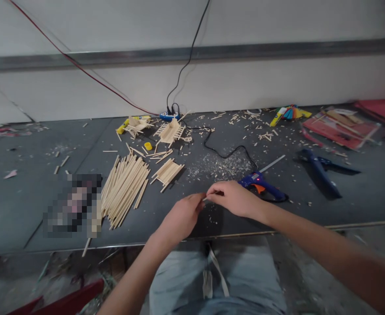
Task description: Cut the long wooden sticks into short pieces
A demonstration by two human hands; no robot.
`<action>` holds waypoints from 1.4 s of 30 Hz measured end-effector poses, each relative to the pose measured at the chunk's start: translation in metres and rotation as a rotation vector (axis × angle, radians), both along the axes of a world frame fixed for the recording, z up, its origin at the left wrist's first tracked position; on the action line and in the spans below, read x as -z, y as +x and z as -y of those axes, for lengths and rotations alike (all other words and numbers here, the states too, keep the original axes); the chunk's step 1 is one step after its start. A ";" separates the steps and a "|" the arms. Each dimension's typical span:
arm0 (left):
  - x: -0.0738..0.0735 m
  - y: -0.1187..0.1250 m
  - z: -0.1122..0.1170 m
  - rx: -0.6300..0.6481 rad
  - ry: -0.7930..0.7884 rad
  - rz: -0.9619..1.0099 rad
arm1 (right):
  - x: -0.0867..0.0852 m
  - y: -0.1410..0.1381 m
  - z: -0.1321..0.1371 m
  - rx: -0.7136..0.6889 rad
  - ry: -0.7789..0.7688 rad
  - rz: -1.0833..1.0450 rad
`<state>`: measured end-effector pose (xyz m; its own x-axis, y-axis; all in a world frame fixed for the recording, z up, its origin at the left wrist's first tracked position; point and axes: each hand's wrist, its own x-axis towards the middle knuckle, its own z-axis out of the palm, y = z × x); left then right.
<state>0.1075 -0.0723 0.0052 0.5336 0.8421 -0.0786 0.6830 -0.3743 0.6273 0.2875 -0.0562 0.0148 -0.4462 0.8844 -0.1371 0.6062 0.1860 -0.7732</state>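
Observation:
My left hand [182,216] and my right hand [233,197] meet above the near edge of the dark table [24,205]. Both are closed in a pinch on a small pale stick piece [206,198] between their fingertips. Just behind my right hand lies a blue glue gun [263,184] with its black cord running back to a power strip [169,116]. To the left lies a pile of long bamboo sticks [125,188]. A small flat panel of glued sticks [167,171] rests beyond my left hand.
Small stick models [170,131] stand near the back wall. Blue cutters [320,168] lie to the right, red card and coloured paper [338,124] farther back. Stick offcuts and shavings [221,166] litter the table. A yellow cap [148,146] sits mid-table.

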 end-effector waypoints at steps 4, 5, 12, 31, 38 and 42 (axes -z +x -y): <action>0.008 -0.001 0.006 -0.072 -0.042 0.039 | 0.000 0.014 0.003 0.120 0.118 -0.009; 0.010 -0.003 0.007 -0.100 -0.052 0.062 | 0.001 0.022 0.002 0.167 0.163 0.002; 0.032 -0.015 0.010 -0.332 -0.118 0.256 | 0.027 0.114 0.002 0.519 0.274 0.232; 0.048 -0.013 0.012 -0.413 -0.164 0.411 | 0.052 0.161 -0.025 0.678 0.174 0.456; 0.047 -0.014 0.013 -0.419 -0.155 0.409 | 0.071 0.179 -0.080 0.763 0.229 0.470; 0.045 -0.014 0.013 -0.435 -0.180 0.420 | 0.071 0.161 -0.080 0.878 0.584 0.460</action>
<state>0.0938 -0.0852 -0.0401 0.1619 0.9820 -0.0976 0.4304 0.0187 0.9025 0.4487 0.0233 -0.0558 0.3412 0.8477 0.4061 0.9067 -0.1830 -0.3799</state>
